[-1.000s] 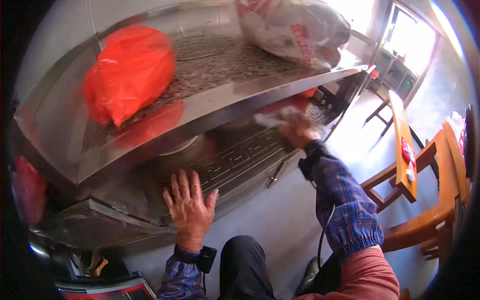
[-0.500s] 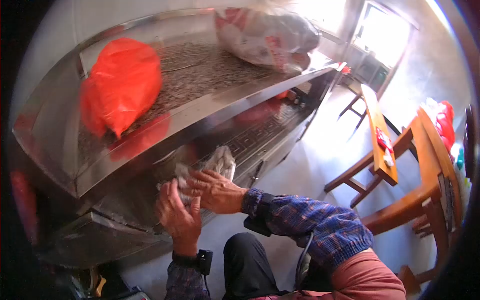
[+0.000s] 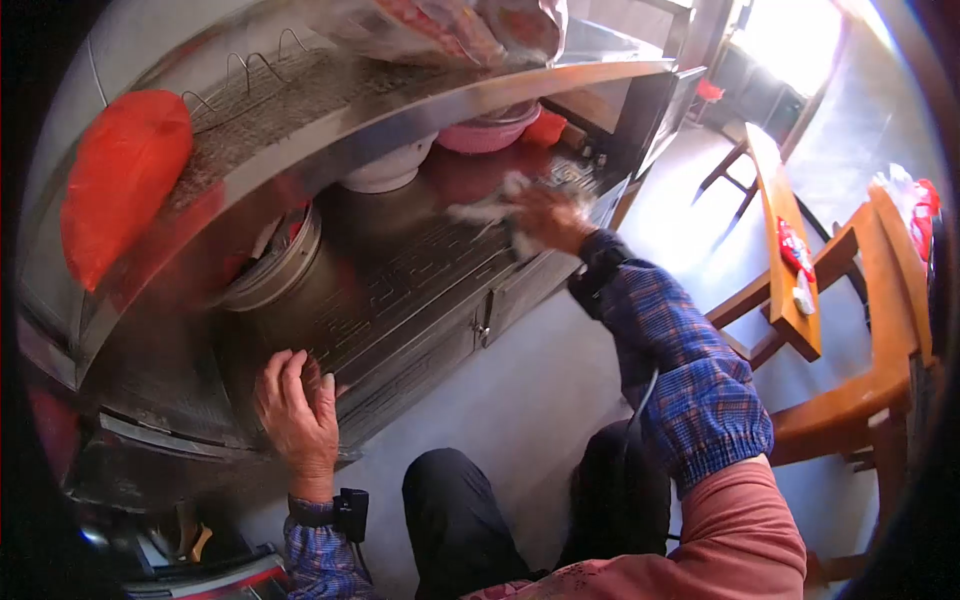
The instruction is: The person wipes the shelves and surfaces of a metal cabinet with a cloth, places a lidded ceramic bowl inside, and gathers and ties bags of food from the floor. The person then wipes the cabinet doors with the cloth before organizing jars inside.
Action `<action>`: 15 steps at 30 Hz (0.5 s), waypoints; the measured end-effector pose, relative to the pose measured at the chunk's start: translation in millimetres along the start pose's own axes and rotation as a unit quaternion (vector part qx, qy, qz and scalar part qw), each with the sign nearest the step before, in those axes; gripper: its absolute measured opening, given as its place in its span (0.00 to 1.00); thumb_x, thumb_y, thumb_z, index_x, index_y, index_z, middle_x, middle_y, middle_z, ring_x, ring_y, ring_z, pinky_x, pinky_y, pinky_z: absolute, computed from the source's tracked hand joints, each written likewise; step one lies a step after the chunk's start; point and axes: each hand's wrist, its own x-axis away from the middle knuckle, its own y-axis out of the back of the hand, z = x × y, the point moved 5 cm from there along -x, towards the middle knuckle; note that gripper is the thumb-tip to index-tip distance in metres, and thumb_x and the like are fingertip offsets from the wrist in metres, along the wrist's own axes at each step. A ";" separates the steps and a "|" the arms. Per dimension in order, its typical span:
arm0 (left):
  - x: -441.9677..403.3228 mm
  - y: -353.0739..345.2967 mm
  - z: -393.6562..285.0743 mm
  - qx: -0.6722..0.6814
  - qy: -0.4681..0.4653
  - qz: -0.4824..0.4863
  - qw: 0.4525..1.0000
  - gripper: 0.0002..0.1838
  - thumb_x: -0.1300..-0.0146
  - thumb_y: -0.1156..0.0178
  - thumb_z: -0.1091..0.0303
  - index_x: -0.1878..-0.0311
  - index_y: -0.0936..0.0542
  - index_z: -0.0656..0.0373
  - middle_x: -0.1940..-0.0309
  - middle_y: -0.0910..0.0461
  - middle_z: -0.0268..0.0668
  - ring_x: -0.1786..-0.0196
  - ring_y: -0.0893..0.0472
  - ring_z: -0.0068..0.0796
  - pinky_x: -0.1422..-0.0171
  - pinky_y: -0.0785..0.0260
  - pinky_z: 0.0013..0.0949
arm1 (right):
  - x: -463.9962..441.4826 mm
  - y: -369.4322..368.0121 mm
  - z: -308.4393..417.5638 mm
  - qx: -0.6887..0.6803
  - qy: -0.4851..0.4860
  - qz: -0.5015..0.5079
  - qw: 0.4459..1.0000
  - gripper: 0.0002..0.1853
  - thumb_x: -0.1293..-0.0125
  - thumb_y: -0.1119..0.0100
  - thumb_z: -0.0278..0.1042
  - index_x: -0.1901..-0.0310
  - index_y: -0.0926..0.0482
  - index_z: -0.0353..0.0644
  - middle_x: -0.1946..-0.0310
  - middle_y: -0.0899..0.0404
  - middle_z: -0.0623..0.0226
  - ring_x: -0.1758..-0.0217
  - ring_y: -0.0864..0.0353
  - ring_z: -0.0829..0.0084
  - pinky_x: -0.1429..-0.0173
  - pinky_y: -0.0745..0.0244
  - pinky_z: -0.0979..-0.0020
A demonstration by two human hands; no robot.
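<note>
Inside a metal cabinet, my right hand (image 3: 552, 217) presses a light-coloured cloth (image 3: 515, 190) onto the patterned shelf (image 3: 400, 275), towards its right end. The cloth and fingers are somewhat blurred. At the near left edge of the shelf rests my left hand (image 3: 298, 405), fingers spread and nothing in it. Further in stand a round metal pot (image 3: 275, 272), a white bowl (image 3: 388, 168) and a pink basket (image 3: 488, 132).
A red bag (image 3: 125, 180) and a clear plastic bag (image 3: 440, 30) lie on the cabinet top, beside a wire rack (image 3: 262, 72). To the right are a wooden bench (image 3: 775, 220) and a wooden chair (image 3: 890, 300).
The right hand has moved away from the left hand with the cloth, to the right along the shelf. The view has shifted, showing more of the pot, bowl and basket.
</note>
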 end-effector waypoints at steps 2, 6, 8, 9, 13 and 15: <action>-0.9 8.7 -15.1 0.042 0.011 -0.034 0.998 0.17 0.35 0.41 0.58 0.49 0.23 0.58 0.47 0.26 0.42 0.44 0.27 0.46 0.40 0.36 0.49 | 16.2 -17.5 -35.2 0.005 -0.045 -0.069 0.997 0.20 0.28 0.55 0.43 0.38 0.25 0.54 0.29 0.36 0.62 0.24 0.43 0.54 0.26 0.43 0.50; 2.5 -25.9 -97.1 0.242 -0.111 0.131 0.955 0.10 0.42 0.37 0.73 0.56 0.21 0.59 0.57 0.21 0.40 0.51 0.22 0.43 0.45 0.29 0.41 | 47.3 -11.3 -59.6 -0.202 -0.156 -0.153 0.955 0.20 0.30 0.55 0.35 0.38 0.25 0.49 0.33 0.30 0.58 0.27 0.38 0.57 0.25 0.47 0.54; 8.6 -70.2 -133.7 0.271 -0.078 0.200 0.938 0.13 0.40 0.36 0.70 0.53 0.21 0.61 0.57 0.20 0.43 0.52 0.20 0.45 0.46 0.27 0.41 | 60.3 -14.3 -66.3 -0.205 -0.183 -0.238 0.931 0.20 0.35 0.49 0.36 0.42 0.22 0.45 0.38 0.26 0.58 0.32 0.32 0.55 0.28 0.42 0.52; 16.0 -100.1 -140.3 0.286 -0.069 0.252 0.922 0.19 0.41 0.35 0.71 0.46 0.25 0.62 0.56 0.20 0.44 0.55 0.19 0.43 0.50 0.26 0.40 | 68.2 -13.2 -63.0 -0.195 -0.192 -0.303 0.913 0.19 0.38 0.46 0.34 0.46 0.21 0.42 0.43 0.22 0.57 0.36 0.29 0.56 0.30 0.41 0.54; 10.0 -154.1 -171.7 0.328 0.096 0.285 0.896 0.24 0.36 0.38 0.71 0.39 0.31 0.63 0.51 0.21 0.45 0.53 0.19 0.36 0.50 0.24 0.36 | 95.3 -13.1 -47.0 -0.187 -0.179 -0.397 0.881 0.19 0.46 0.47 0.26 0.50 0.24 0.40 0.48 0.25 0.57 0.39 0.30 0.53 0.34 0.39 0.55; 4.3 -165.0 -181.6 0.365 0.151 0.236 0.888 0.28 0.34 0.38 0.71 0.34 0.37 0.63 0.47 0.25 0.46 0.52 0.19 0.33 0.49 0.25 0.36 | 113.8 -14.0 -45.4 -0.261 -0.200 -0.409 0.851 0.18 0.42 0.49 0.25 0.49 0.24 0.39 0.49 0.24 0.57 0.40 0.28 0.55 0.35 0.36 0.59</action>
